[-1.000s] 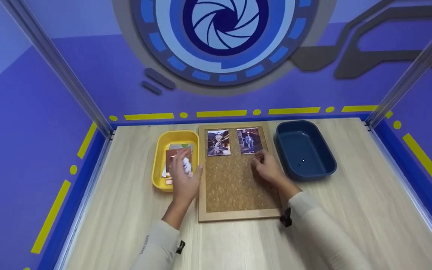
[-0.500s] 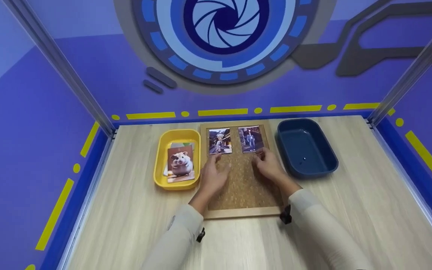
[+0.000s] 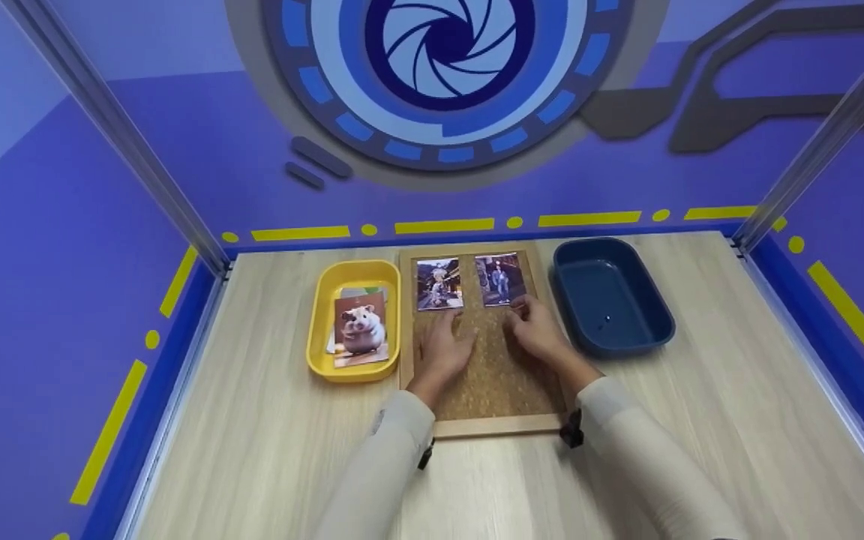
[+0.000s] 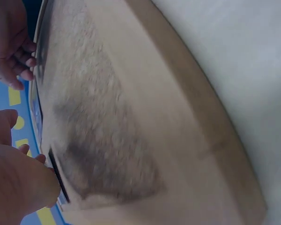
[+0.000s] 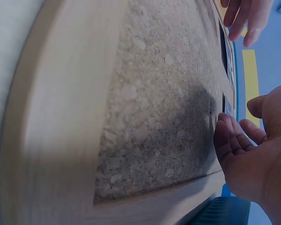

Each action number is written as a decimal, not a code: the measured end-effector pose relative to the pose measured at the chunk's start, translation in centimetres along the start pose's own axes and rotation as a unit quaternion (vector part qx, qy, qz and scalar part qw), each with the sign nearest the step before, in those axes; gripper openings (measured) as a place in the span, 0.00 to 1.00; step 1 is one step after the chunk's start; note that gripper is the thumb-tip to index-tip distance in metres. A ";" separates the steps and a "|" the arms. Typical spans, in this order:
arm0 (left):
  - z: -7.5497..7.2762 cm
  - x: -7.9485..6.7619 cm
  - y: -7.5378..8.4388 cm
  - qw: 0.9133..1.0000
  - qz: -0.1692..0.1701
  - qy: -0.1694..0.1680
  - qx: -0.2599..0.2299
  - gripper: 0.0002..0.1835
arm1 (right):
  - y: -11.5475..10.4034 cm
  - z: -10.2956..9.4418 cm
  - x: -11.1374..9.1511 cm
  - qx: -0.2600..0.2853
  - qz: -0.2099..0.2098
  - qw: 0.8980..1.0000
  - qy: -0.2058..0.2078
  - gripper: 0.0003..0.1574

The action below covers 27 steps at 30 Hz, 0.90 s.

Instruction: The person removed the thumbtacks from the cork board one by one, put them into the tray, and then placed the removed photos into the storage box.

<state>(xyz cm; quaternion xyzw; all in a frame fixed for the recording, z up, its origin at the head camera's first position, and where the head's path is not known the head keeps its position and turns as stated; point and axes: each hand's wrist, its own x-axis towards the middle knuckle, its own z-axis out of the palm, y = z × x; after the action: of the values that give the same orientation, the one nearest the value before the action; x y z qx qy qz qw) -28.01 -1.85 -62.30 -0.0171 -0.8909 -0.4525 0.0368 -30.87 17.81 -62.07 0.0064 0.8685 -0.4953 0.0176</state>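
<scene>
A wood-framed cork board (image 3: 492, 375) lies on the table with two photos along its far end. The left photo (image 3: 439, 283) shows a figure in a street, and the right photo (image 3: 499, 280) a standing person. My left hand (image 3: 445, 352) hovers over the board just below the left photo, fingers relaxed and nothing in them. At the lower edge of the right photo is my right hand (image 3: 539, 330), its fingers loosely bent. In the right wrist view the right hand (image 5: 253, 145) holds nothing visible, and its fingertips are close over the cork.
Left of the board stands a yellow tray (image 3: 316, 352) containing several photos, a hamster photo (image 3: 362, 330) on top. To the right sits a dark blue tray (image 3: 653, 345) with a tiny shiny item in it. Blue patterned panels (image 3: 139, 165) enclose the table's back and sides.
My left hand has moved right, from above the yellow tray to over the cork board, uncovering the hamster photo. The right hand has stayed by the right photo's lower edge.
</scene>
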 end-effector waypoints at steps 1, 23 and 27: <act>0.6 0.2 -0.4 1.000 0.006 0.007 -0.009 0.24 | 0.0 -0.1 0.0 0.000 0.001 1.000 0.000 0.14; 4.4 3.4 0.8 0.994 -0.002 0.032 0.104 0.20 | 0.6 -0.7 0.1 0.005 0.042 0.999 0.023 0.16; 5.2 3.5 0.9 0.993 -0.001 0.019 0.119 0.24 | 0.7 -0.6 0.1 0.011 0.051 0.998 0.035 0.16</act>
<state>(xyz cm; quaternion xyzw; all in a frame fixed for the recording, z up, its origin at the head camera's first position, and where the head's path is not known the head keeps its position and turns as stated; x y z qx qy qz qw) -31.74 2.87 -64.29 -0.0030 -0.9375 -0.3436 0.0550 -30.97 18.68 -62.42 0.0683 0.8618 -0.5025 0.0122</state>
